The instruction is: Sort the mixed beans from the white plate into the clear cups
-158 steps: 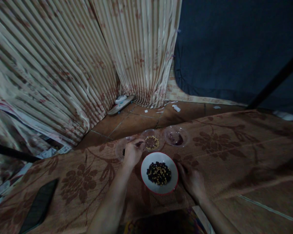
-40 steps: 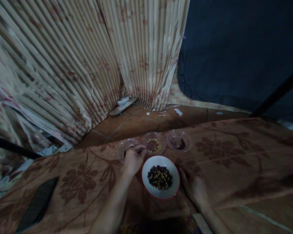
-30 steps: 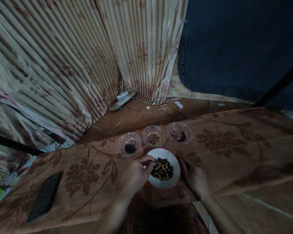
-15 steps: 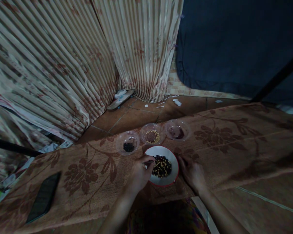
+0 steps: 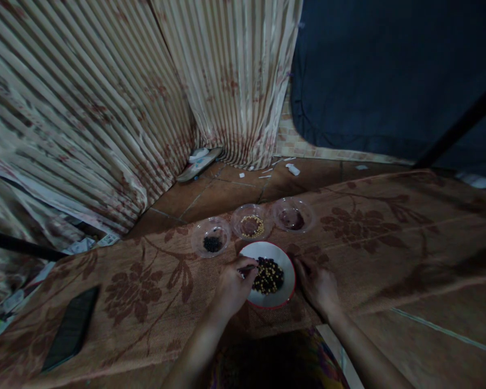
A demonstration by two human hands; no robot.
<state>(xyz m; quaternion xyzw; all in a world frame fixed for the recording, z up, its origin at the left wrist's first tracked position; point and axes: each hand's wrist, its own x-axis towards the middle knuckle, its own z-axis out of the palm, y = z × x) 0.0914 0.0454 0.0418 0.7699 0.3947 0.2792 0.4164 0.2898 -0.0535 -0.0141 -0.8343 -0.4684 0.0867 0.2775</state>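
A white plate (image 5: 287, 262) with a red rim holds a mixed heap of dark and pale yellow beans (image 5: 268, 276). My left hand (image 5: 238, 280) reaches over the plate's left edge, thumb and forefinger pinched beside the heap; whatever is between the fingertips is too small to make out. Just outside the right rim, my right hand (image 5: 321, 286) rests on the cloth with its fingers curled in; shadow hides what they may hold. Behind the plate stand three clear bowls: one with small black beans (image 5: 213, 244), one with yellow beans (image 5: 257, 227), one with dark reddish beans (image 5: 295, 220).
A brown flower-patterned cloth (image 5: 166, 308) covers the low table. On its left part lies a black phone (image 5: 71, 329). Beyond the far edge, a slipper (image 5: 200, 165) and white scraps (image 5: 292, 169) lie on the tiled floor, before striped curtains (image 5: 227, 81).
My left fingertips have shifted slightly at the heap's left side, still pinched. The right hand stays by the rim. The whole view has drifted a little.
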